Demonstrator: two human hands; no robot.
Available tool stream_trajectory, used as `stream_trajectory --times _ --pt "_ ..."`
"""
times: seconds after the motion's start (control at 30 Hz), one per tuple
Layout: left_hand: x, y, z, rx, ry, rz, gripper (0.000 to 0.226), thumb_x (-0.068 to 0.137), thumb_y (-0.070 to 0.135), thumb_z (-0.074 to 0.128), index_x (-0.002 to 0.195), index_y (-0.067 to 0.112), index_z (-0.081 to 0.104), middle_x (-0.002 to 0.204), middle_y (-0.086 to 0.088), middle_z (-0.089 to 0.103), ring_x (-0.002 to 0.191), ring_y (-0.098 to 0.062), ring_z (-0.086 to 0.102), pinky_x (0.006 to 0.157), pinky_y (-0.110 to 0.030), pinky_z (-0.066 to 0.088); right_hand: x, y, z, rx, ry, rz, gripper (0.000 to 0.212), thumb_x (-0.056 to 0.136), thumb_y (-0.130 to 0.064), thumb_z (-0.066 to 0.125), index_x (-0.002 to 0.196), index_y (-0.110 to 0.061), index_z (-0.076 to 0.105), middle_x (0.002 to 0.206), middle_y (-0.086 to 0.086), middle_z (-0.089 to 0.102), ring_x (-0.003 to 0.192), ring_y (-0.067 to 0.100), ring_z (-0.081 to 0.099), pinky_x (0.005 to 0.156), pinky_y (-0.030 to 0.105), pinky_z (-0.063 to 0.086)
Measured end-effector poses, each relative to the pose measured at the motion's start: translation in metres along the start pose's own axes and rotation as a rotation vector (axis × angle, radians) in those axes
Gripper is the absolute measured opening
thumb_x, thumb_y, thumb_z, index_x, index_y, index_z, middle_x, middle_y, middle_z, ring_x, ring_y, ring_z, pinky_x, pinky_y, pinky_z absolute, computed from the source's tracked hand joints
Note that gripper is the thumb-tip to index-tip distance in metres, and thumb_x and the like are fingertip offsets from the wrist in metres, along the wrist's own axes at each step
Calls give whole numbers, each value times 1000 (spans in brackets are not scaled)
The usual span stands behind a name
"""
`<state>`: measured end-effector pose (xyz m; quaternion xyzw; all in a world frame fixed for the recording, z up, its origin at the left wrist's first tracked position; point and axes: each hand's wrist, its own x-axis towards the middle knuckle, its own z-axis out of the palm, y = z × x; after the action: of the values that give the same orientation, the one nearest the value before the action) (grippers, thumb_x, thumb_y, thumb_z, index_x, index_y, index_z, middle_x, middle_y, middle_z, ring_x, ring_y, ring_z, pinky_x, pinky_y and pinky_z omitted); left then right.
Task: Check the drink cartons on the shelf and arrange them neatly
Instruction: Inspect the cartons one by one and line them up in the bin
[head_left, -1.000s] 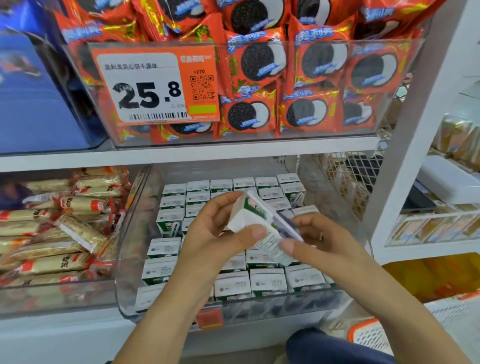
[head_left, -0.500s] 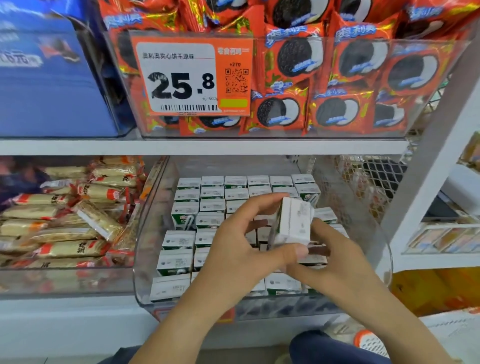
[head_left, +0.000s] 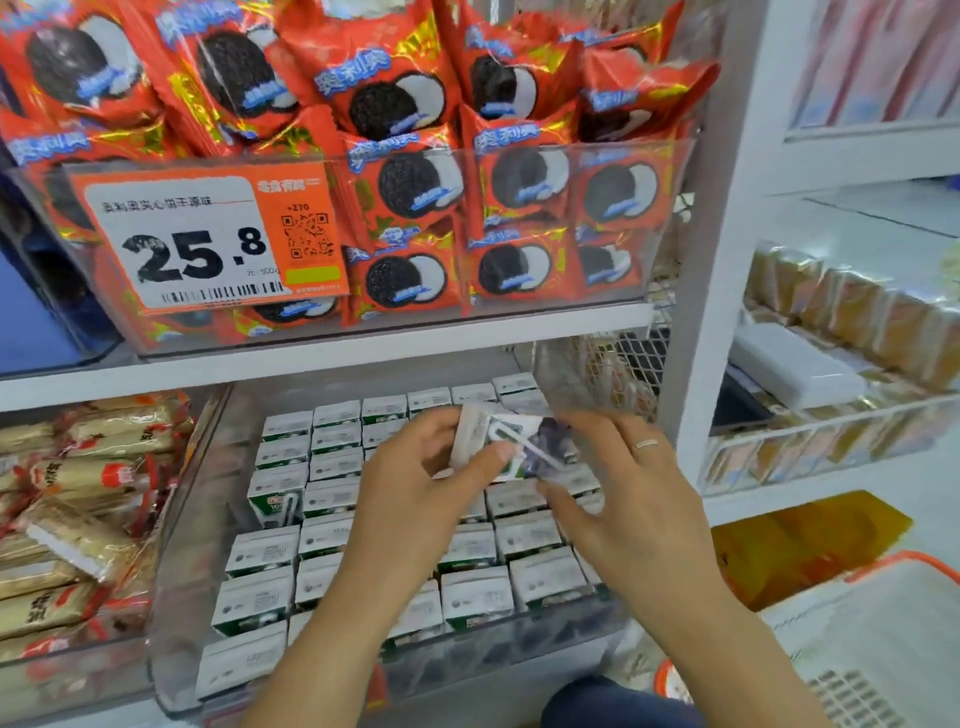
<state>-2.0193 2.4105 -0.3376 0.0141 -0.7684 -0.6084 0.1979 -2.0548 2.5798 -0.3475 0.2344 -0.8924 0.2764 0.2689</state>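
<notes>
Several small white-and-green drink cartons (head_left: 332, 499) stand in rows inside a clear plastic bin (head_left: 176, 597) on the lower shelf. Above the bin's middle I hold one carton (head_left: 514, 441) lying on its side, its straw side facing me. My left hand (head_left: 415, 499) grips its left end with the thumb across the front. My right hand (head_left: 618, 499), a ring on one finger, holds its right end from the side and below. The held carton is blurred by motion and hides the cartons behind it.
Red cookie packets (head_left: 415, 187) fill a clear bin above, with an orange 25.8 price tag (head_left: 208, 244). Wafer packs (head_left: 78, 519) sit in the bin to the left. A white shelf post (head_left: 727, 234) stands right, with an orange-rimmed basket (head_left: 883, 623) lower right.
The carton has been turned in both hands from upright to lying sideways with its straw side towards me. The camera has moved closer and tilted upward.
</notes>
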Motion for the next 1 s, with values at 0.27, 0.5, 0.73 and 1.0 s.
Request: stream_trajectory --times 0.27,0.5,0.73,1.0 --pt "55 -17 26 240 -16 48 27 85 21 71 107 35 61 111 7 64 101 -11 61 79 -16 49 -6 52 -37 154 -301 327 38 83 -52 48 113 -32 62 101 -14 66 87 8 62 75 24 49" --pt "85 -23 47 477 -111 51 33 86 17 71 118 14 61 112 -4 64 97 -18 60 85 -35 50 0 60 -31 187 -374 314 23 93 -36 52 111 -29 64 94 -9 67 84 13 62 73 26 49" --pt "103 -17 56 635 -224 116 42 83 23 74 123 18 63 124 -3 62 112 -19 57 95 -27 44 -1 60 -31 195 -365 253 24 95 -34 47 108 -26 65 96 -6 70 82 10 63 70 22 51" --pt "96 -46 68 772 -223 51 45 83 31 73 126 20 63 126 1 64 111 -17 60 86 -14 39 -1 59 -27 159 -341 266 23 95 -34 45 102 -24 65 94 -4 69 79 13 61 68 23 50"
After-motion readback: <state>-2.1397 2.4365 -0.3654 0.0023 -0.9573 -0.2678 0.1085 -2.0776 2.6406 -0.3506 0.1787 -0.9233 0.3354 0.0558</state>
